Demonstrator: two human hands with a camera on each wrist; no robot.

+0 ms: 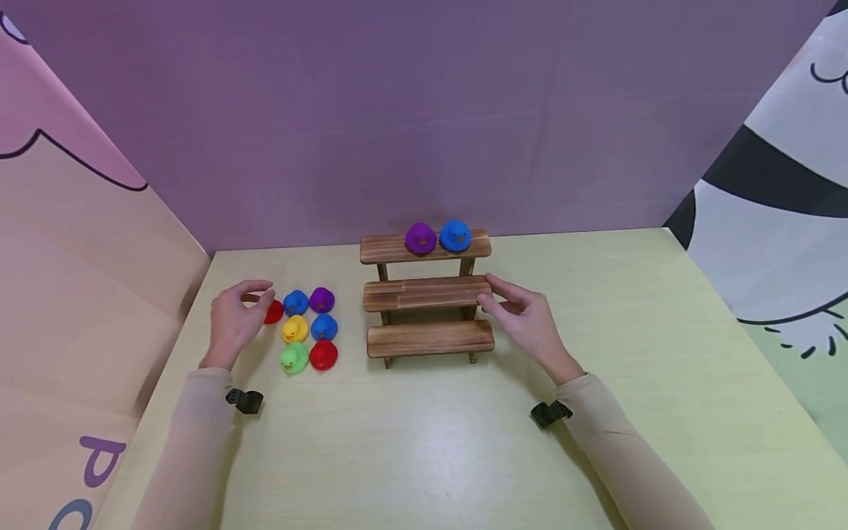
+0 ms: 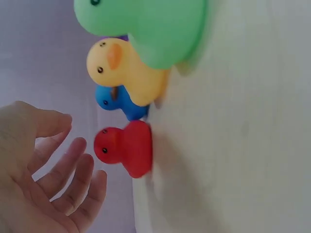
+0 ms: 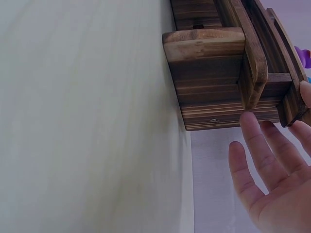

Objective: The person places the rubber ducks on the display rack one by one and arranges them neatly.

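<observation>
My left hand (image 1: pixel 240 318) hovers by a red rubber duck (image 1: pixel 274 312) at the back left of the duck group. In the left wrist view its fingers are loosely bent, with a gap between them and the red duck (image 2: pixel 127 148). My right hand (image 1: pixel 526 322) holds the right end of the middle step of a three-step wooden stand (image 1: pixel 430 338), thumb in front and a finger behind. The right wrist view shows fingertips against the stand's end (image 3: pixel 209 87). On the top step sit a purple duck (image 1: pixel 420 239) and a blue duck (image 1: pixel 456 235).
Beside the red duck stand a blue duck (image 1: pixel 296 302), a purple duck (image 1: pixel 322 300), a yellow duck (image 1: pixel 295 329), another blue duck (image 1: pixel 324 327), a green duck (image 1: pixel 294 358) and another red duck (image 1: pixel 324 355). A purple backdrop (image 1: pixel 424 118) rises behind the table (image 1: pixel 411 449).
</observation>
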